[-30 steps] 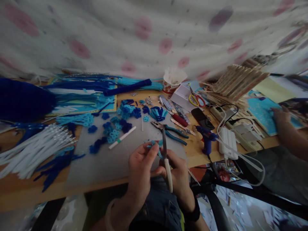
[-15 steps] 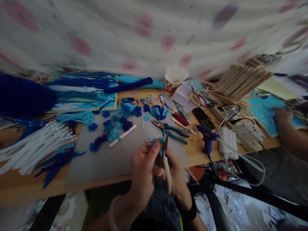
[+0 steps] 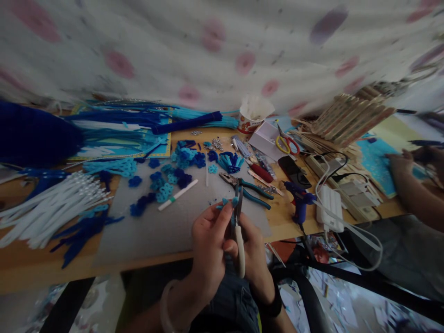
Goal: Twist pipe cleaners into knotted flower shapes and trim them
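Observation:
Between the thumb and fingers of my left hand (image 3: 212, 231) is a small light-blue pipe cleaner piece (image 3: 226, 202). My right hand (image 3: 252, 247) is wrapped round white-handled scissors (image 3: 238, 236). Their blades point away from me, up against the right side of the blue piece; whether they bite into it I cannot tell. Beyond my hands lie pliers (image 3: 251, 187) with teal handles. Light and dark blue pipe cleaner flowers (image 3: 164, 185) cover part of the grey mat (image 3: 145, 240), and a white stick (image 3: 178, 195) with a green band rests beside them.
White pipe cleaner stems (image 3: 58, 208) and blue bundles (image 3: 138, 125) fill the left. Right of the mat are a glue gun (image 3: 300, 201), a black phone (image 3: 294, 171), yellow-red scissors (image 3: 287, 143) and a power strip (image 3: 342, 185) with cables. Another person's hand (image 3: 400, 164) is at far right.
My view has shifted slightly. My hands keep the same hold, with the scissors blades a little closer together. At far right, the other person's second hand has come into view with a dark pen-like object.

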Tool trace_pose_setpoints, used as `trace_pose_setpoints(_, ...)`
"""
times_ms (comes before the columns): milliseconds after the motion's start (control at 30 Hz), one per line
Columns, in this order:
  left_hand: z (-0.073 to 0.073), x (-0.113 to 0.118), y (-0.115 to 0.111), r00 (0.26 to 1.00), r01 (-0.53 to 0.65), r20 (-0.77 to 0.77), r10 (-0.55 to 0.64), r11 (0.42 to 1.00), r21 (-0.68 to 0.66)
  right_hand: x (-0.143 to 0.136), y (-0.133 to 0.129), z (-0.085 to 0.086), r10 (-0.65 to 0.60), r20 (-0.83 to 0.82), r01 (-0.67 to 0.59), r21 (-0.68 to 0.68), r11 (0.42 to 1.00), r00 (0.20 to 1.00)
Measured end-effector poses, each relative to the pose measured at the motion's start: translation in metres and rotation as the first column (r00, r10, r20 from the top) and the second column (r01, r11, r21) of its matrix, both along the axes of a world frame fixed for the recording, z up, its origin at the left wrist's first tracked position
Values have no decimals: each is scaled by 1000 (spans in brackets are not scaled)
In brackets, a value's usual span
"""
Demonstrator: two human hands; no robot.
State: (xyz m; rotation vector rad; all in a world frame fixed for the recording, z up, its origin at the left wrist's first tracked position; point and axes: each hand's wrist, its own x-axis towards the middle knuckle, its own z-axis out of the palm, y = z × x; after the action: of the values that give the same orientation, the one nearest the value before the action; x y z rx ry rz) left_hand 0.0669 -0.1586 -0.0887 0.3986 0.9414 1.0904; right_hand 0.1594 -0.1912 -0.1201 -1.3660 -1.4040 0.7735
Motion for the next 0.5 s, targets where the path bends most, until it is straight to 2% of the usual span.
trace_pose_setpoints(267,1,0,2,999,-30,15,31,998,-47,2,0,-5,-71,3,71,-2,998,998)
trace_pose_setpoints(433,-9,-4,9,986,-152,-59,156,987,57,19,-3,-5,-25,-41,25,-11,1000,999)
trace_pose_setpoints(500,-13,-6,10,980,-158,-103,169,982,106,27,-4,-3,22,-20,-22,-10,1000,1000)
